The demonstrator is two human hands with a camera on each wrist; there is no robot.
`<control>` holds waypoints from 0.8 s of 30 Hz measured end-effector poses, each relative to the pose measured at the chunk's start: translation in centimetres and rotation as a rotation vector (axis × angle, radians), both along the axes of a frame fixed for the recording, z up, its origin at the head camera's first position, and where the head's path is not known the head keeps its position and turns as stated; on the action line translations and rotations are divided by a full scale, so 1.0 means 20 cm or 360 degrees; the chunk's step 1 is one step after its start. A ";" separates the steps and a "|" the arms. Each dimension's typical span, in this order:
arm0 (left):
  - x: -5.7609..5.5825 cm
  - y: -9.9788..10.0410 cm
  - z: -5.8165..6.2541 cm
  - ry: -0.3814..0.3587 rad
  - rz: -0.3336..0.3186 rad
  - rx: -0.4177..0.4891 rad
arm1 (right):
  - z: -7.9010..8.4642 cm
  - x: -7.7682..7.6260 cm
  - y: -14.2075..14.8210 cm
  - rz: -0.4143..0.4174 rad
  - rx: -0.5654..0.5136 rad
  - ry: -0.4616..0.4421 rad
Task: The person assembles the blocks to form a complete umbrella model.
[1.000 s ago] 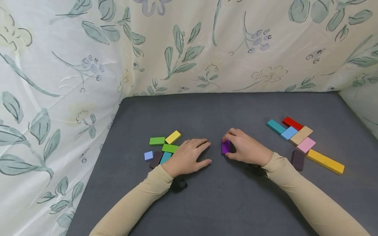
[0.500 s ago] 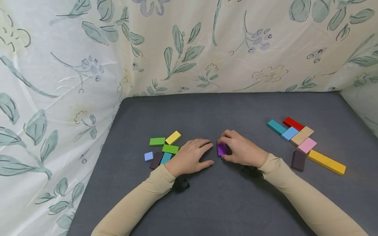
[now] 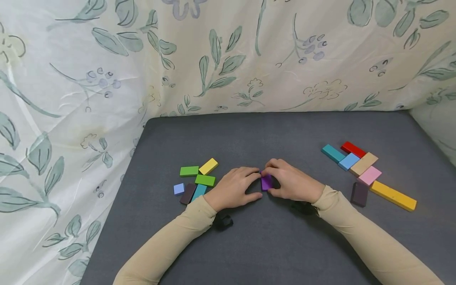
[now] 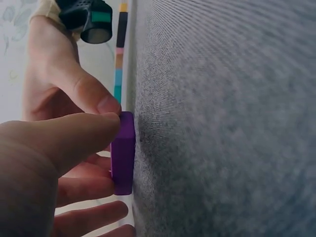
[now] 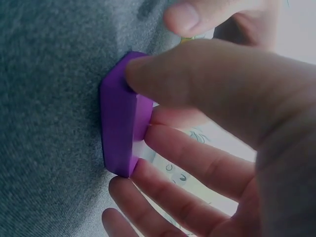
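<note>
A small purple wooden block (image 3: 266, 183) lies on the grey table between both hands. My right hand (image 3: 295, 181) pinches it between the thumb on its near end and fingers on its far end. In the right wrist view, the right thumb overlaps the end of the purple block (image 5: 117, 131). My left hand (image 3: 236, 188) is close on the block's left side, fingers extended and thumb apart from them. The left wrist view has the left thumb in front of the purple block (image 4: 123, 158); whether it touches cannot be told. The left thumb (image 5: 183, 19) stands clear of the block in the right wrist view.
Left of the hands lie several blocks, including a yellow block (image 3: 208, 166), a green block (image 3: 189, 171), a small blue block (image 3: 179, 189) and a dark block (image 3: 188, 193). At right, a joined group includes a red block (image 3: 353, 149) and a long yellow block (image 3: 393, 196). Floral cloth (image 3: 228, 59) hangs behind.
My right hand has slid the purple block a little to the left. My left hand has shifted right, so its fingertips are now beside the block.
</note>
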State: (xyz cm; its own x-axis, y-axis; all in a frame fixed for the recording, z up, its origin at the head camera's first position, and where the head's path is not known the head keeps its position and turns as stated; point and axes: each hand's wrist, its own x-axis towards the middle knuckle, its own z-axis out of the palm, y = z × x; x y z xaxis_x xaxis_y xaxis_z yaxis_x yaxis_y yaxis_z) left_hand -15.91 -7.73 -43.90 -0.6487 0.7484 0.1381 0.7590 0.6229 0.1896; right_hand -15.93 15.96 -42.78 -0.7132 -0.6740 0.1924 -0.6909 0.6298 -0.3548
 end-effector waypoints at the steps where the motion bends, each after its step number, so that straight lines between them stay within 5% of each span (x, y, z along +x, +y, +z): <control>1: 0.00 0.00 0.00 -0.0002 0.0005 -0.0002 | 0.00 0.00 0.00 -0.0001 0.0004 -0.0003; 24: -0.04 0.04 -0.01 -0.0116 -0.0028 0.0121 | 0.02 0.01 0.00 -0.0035 0.0002 -0.0067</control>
State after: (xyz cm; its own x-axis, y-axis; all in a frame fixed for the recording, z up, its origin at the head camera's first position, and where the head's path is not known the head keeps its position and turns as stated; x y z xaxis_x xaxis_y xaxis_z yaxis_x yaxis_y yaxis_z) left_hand -16.68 -7.01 -44.19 -0.6460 0.7490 0.1475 0.7521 0.5914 0.2909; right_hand -15.82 16.02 -42.43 -0.7355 -0.6581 0.1610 -0.6612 0.6454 -0.3824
